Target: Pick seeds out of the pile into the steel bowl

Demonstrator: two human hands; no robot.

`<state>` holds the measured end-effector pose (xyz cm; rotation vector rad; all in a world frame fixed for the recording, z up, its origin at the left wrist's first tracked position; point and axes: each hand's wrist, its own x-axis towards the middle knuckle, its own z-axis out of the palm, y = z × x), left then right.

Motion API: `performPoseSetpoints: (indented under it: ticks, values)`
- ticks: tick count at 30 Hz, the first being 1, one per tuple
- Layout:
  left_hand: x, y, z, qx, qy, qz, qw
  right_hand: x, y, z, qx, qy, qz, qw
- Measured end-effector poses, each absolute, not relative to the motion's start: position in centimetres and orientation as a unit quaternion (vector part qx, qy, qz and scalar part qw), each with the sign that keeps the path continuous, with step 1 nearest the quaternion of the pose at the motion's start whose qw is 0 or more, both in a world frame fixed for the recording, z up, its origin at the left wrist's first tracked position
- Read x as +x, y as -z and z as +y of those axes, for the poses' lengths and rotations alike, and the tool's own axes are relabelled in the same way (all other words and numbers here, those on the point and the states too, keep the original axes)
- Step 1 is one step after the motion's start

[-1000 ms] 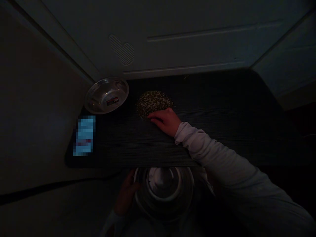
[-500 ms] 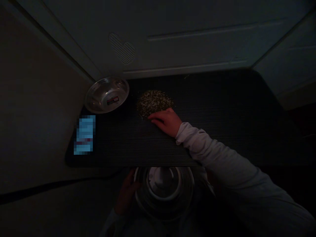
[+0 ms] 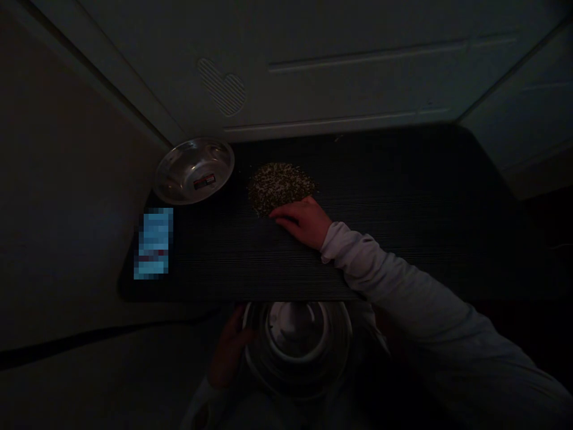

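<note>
In the dim head view, a flat pile of mixed pale and greenish grains [image 3: 280,182] lies on the dark table [image 3: 215,257]. At its near edge rests my right hand [image 3: 307,221], palm down, thumb and index fingertips drawn close together at the grains. Whether a grain is between them is too small and dark to see. Below the table's front edge, my left hand [image 3: 230,349] grips the left rim of a metal bowl [image 3: 298,379], thumb over the edge and other fingers mostly hidden. The bowl's inside is shiny; its far rim is under the tabletop.
A second shiny metal bowl [image 3: 183,164] with a dark label inside stands at the table's back left corner. In front of it lies a lit phone [image 3: 153,243], its screen blurred out. A pale panel [image 3: 340,89] with a heart-shaped relief rises behind the table.
Almost nothing differs. My right hand stays at the near edge of the grains with a very slight shift, and my left hand keeps its hold on the bowl.
</note>
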<state>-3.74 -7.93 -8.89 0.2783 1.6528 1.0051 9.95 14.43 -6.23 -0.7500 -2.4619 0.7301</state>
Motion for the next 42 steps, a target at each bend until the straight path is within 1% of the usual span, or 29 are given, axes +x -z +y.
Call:
performPoseSetpoints:
  ticks: [6, 19, 26, 29, 34, 42]
  values:
    - [-4.04, 9.41, -8.23, 0.125, -0.43, 0.686, 0.574, 10.06, 6.12, 14.36, -0.267, -0.27, -0.897, 0.228]
    - [-3.63, 8.73, -7.8, 0.111, -0.446, 0.683, 0.568, 10.12, 6.28, 14.3, -0.259, -0.275, -0.901, 0.215]
    - [-3.76, 8.98, -8.09, 0.108, -0.433, 0.692, 0.568, 10.13, 6.26, 14.22, -0.257, -0.291, -0.898, 0.207]
    - [-3.71, 8.81, -7.97, 0.113, -0.428, 0.702, 0.557, 10.18, 6.13, 14.23, -0.258, -0.308, -0.89, 0.218]
    - [-3.83, 8.84, -7.91, 0.12, -0.428, 0.69, 0.571, 10.25, 5.9, 14.31, -0.267, -0.358, -0.862, 0.241]
    - [-3.71, 8.84, -7.93, 0.119, -0.428, 0.695, 0.566, 10.26, 5.75, 14.18, -0.281, -0.326, -0.873, 0.231]
